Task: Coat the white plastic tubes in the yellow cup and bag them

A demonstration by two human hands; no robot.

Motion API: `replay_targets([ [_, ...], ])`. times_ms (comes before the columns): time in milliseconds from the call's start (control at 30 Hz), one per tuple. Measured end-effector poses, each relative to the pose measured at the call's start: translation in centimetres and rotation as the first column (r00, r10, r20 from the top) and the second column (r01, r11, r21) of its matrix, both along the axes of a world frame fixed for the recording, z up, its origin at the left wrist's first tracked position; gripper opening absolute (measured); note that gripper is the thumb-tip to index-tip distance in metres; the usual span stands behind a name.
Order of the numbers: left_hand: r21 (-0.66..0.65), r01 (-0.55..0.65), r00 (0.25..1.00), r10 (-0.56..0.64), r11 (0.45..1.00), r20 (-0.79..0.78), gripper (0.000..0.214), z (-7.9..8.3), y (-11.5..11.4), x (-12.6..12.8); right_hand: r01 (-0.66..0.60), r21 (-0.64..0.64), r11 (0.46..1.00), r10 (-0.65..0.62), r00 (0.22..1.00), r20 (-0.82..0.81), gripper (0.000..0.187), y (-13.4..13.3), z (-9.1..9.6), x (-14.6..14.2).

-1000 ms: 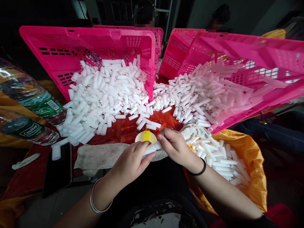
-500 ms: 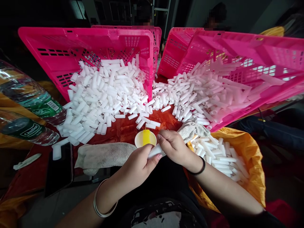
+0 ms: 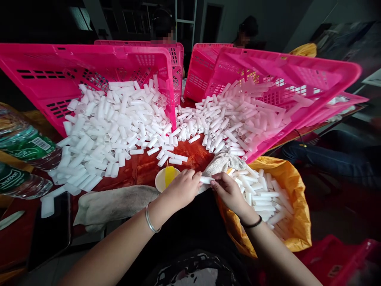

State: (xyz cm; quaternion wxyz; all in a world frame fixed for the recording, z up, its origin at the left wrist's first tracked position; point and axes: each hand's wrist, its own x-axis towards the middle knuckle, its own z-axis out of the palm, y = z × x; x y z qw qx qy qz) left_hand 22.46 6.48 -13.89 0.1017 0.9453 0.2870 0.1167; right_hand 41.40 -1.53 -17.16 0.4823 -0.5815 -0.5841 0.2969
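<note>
A short white plastic tube (image 3: 206, 180) is held between my two hands, over my lap at the table's front edge. My left hand (image 3: 185, 186) wraps its fingers round the tube's left end. At its right end, my right hand (image 3: 228, 191) pinches it between thumb and fingers. Just beyond my left hand stands a small pale dish (image 3: 160, 180) with a yellow piece (image 3: 170, 174) in it. A grey-white cloth (image 3: 116, 204) lies along the table edge, and another crumpled cloth (image 3: 226, 162) is behind my right hand.
Piles of white tubes (image 3: 110, 127) spill from a tilted pink crate (image 3: 29, 59) at left and another pink crate (image 3: 333, 75) at right. An orange sack (image 3: 299, 198) holding tubes stands at my right. Bottles (image 3: 26, 139) and a phone (image 3: 49, 234) are at left. Two people sit beyond.
My hands have moved rightward across the tube, the left now at its left end and the right at its other end. The camera view has shifted to the right.
</note>
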Motion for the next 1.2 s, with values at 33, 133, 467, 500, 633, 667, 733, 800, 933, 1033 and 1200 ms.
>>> replay_targets([
  [33,-0.008,0.006,1.0,-0.006,1.0,-0.027,0.033,-0.4,0.2,0.7,0.026,0.072,0.997,-0.03,0.998,0.054,0.022,0.0,-0.9,0.4],
  [133,-0.051,0.031,0.997,-0.035,0.998,-0.07,0.036,-1.5,1.2,2.3,0.002,0.266,0.964,-0.071,0.966,0.249,0.009,0.3,-2.5,1.6],
  [467,-0.084,0.043,0.997,-0.048,0.996,-0.058,0.023,-1.7,1.9,3.4,0.121,0.133,0.984,-0.156,0.944,0.291,0.017,0.0,-4.2,1.6],
  [500,-0.078,0.035,0.998,-0.039,0.996,-0.043,0.022,-1.7,1.8,3.4,0.139,0.127,0.982,-0.17,0.946,0.277,0.016,0.0,-4.5,1.3],
  [633,-0.096,0.048,0.999,-0.048,0.994,-0.001,0.02,-1.9,1.8,3.4,0.082,0.273,0.958,-0.176,0.924,0.34,0.013,0.2,-5.6,0.5],
  [667,-0.101,0.049,0.999,-0.05,0.994,-0.005,0.02,-1.8,1.9,3.3,0.065,0.307,0.95,-0.179,0.916,0.36,0.014,0.3,-5.8,0.4],
  [733,-0.09,0.031,0.999,-0.033,0.995,-0.018,0.021,-1.7,2.0,3.3,0.067,0.339,0.938,-0.196,0.911,0.362,0.014,0.5,-6.0,0.1],
  [800,-0.07,-0.002,0.999,0.0,0.998,-0.032,0.02,-1.4,2.0,3.3,0.138,0.293,0.946,-0.227,0.927,0.299,0.014,0.6,-6.0,-0.1],
  [933,-0.016,-0.051,0.997,0.05,0.999,-0.061,0.02,-0.9,1.9,3.2,0.247,0.165,0.955,-0.278,0.938,0.206,0.017,0.7,-5.1,-0.3],
  [1033,0.028,-0.015,0.995,0.018,0.999,-0.101,0.023,-0.5,1.8,3.2,0.208,0.271,0.94,-0.289,0.908,0.304,0.016,0.9,-4.5,-0.4],
  [1200,0.068,-0.027,0.989,0.037,0.997,-0.145,0.021,-0.3,1.4,3.7,0.124,0.308,0.943,-0.269,0.828,0.493,0.02,1.4,-4.5,-0.9],
])
